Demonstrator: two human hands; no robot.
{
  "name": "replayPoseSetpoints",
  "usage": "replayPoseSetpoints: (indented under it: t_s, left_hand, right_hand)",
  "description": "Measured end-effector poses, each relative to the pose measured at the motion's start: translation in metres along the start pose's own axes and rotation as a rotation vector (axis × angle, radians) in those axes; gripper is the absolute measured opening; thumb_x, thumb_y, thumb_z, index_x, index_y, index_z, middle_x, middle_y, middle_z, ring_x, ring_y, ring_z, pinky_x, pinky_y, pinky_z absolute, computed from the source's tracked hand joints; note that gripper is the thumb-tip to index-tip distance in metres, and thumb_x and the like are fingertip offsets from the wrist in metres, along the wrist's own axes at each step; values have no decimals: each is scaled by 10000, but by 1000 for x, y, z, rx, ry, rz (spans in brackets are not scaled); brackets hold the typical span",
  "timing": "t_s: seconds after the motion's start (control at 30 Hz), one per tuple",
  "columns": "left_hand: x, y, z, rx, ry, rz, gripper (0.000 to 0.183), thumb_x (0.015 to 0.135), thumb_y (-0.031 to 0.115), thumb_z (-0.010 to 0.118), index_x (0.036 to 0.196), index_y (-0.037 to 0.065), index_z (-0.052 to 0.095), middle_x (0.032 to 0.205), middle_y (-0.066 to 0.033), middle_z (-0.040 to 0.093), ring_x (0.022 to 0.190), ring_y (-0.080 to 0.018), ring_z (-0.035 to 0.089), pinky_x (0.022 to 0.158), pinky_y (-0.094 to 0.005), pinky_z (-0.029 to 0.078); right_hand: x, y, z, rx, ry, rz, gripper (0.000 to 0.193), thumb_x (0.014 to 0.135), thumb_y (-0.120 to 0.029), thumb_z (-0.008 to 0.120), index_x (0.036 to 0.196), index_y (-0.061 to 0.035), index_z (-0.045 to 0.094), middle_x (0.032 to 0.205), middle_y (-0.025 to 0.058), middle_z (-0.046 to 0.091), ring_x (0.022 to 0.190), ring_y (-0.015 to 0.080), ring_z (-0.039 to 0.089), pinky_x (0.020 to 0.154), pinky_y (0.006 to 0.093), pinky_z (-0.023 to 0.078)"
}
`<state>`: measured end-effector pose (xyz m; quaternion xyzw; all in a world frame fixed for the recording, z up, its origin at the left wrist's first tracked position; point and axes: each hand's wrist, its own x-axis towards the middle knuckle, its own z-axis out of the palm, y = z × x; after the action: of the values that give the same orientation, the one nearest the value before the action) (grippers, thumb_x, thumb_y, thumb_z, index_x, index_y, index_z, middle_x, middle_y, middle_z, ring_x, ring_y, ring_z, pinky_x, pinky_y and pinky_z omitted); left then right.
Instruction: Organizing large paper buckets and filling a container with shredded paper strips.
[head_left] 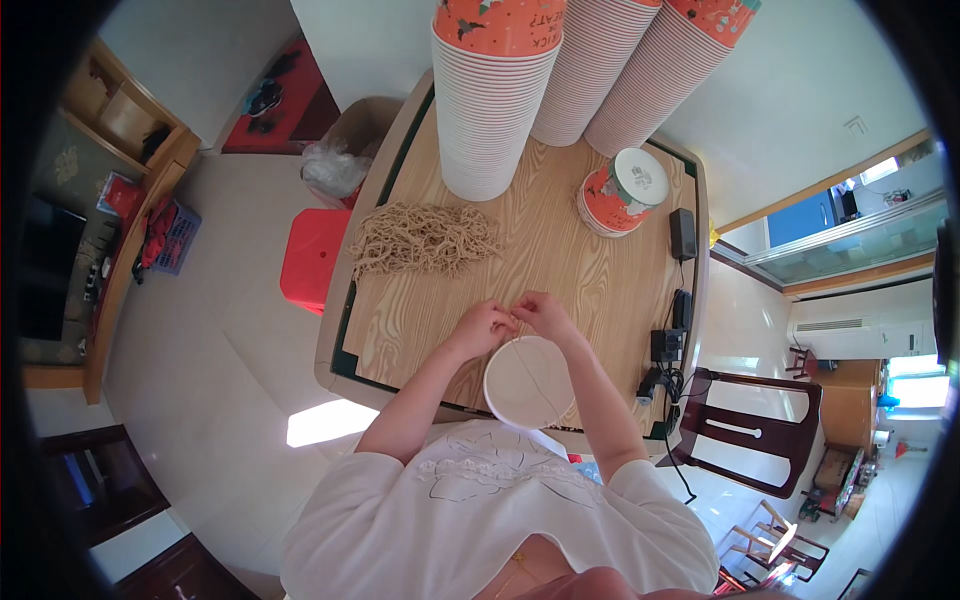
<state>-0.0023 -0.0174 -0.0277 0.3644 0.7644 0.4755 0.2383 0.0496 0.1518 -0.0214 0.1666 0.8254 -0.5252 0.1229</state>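
A white paper bucket (490,388) sits at the near edge of the table, its open mouth facing me. A thin tan cord (533,376) runs across the mouth and up to its far rim. My left hand (486,326) is closed at that rim, fingertips pinched on the cord. Close beside it, my right hand (545,314) pinches at the same spot, its fingers almost touching the left ones. The exact bit of cord between the fingertips is too small to make out. Beyond my left hand lies a tangled pile of tan cords (425,240).
Tall stacks of white-and-orange paper buckets (490,120) stand at the table's far side. A short orange bucket stack (610,205) with a round-labelled top stands at right. Black power adapters (682,235) and cables line the right edge. A red stool (312,258) and dark chair (755,428) flank the table.
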Motion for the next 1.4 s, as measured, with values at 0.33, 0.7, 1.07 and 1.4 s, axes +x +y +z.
replayPoseSetpoints:
  t_s: [0.33,0.7,1.07,1.4]
  left_hand:
    - [-2,14,-3,-8,-79,-197,139,728,152,648,826,54,655,763,-92,604,703,-207,591,654,-308,473]
    - [-5,-5,0,-343,-4,-173,81,735,-26,554,756,37,600,739,-30,598,668,-100,548,610,-238,452]
    - [-11,6,-3,136,-17,-177,90,693,125,652,753,59,643,725,-87,562,649,-202,555,600,-309,458]
    - [-9,-5,6,79,1,-24,177,709,61,621,875,110,658,769,-96,576,690,-210,563,625,-302,460]
  right_hand:
    - [-5,12,-1,18,-10,2,122,748,-103,594,824,-13,626,686,76,607,647,130,570,607,271,456]
    - [-9,8,-3,-9,37,25,137,761,-127,604,831,-10,616,689,74,611,644,133,576,594,268,456]
    - [-10,6,-4,-54,16,47,162,745,-159,615,835,-25,626,694,97,618,648,167,592,597,294,463]
    - [-8,7,-2,-44,-4,43,166,729,-155,624,828,-22,628,704,107,620,649,174,593,607,299,466]
